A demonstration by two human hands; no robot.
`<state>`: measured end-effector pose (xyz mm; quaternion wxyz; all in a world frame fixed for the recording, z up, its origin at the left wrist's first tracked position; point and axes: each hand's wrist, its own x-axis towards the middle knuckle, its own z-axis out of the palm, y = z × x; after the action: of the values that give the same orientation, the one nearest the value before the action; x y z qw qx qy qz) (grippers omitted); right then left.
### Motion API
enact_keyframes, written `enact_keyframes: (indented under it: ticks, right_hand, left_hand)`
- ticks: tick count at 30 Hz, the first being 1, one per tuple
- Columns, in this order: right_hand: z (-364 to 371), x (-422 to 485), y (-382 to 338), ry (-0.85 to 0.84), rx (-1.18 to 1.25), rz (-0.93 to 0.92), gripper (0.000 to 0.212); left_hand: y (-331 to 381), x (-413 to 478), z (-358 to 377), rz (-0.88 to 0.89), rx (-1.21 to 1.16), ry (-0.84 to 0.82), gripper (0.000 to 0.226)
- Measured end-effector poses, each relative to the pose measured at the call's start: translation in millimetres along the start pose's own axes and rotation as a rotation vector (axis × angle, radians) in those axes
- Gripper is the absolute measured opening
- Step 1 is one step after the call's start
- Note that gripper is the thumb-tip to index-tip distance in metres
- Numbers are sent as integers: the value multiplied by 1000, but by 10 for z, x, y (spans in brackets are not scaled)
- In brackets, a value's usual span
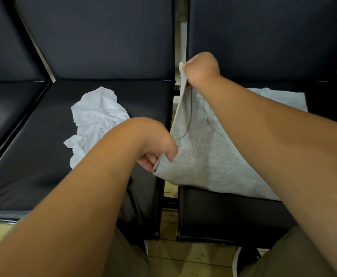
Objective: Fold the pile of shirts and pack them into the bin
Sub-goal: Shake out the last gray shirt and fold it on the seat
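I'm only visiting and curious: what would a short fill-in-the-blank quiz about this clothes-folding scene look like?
1. The crumpled shirt on the left seat is ____ in colour.
2. Of the left hand and right hand, both pinching the grey shirt, the ____ one reaches farther from the camera.
3. The floor below is made of ____.
Missing words: white; right; wood.
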<state>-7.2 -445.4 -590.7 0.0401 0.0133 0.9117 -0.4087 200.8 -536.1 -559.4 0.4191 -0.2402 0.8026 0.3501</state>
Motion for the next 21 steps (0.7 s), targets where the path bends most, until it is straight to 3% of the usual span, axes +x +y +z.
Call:
enact_keyframes:
  ticks: [6,13,17,21]
  right_hand:
    - [-314,-24,185,65,144,-3,33]
    - [-819,23,651,104,215,110,13]
    - [-982,55,1005,120,144,137,21]
    - [-1070,74,1274,29,82,235,14]
  left_hand:
    - [253,-182,134,143,-79,-101,23]
    - [637,-146,586,249,-71,-160,24]
    - [785,-103,883,314,-92,-143,11]
    - [864,-5,1159,326,34,-75,14]
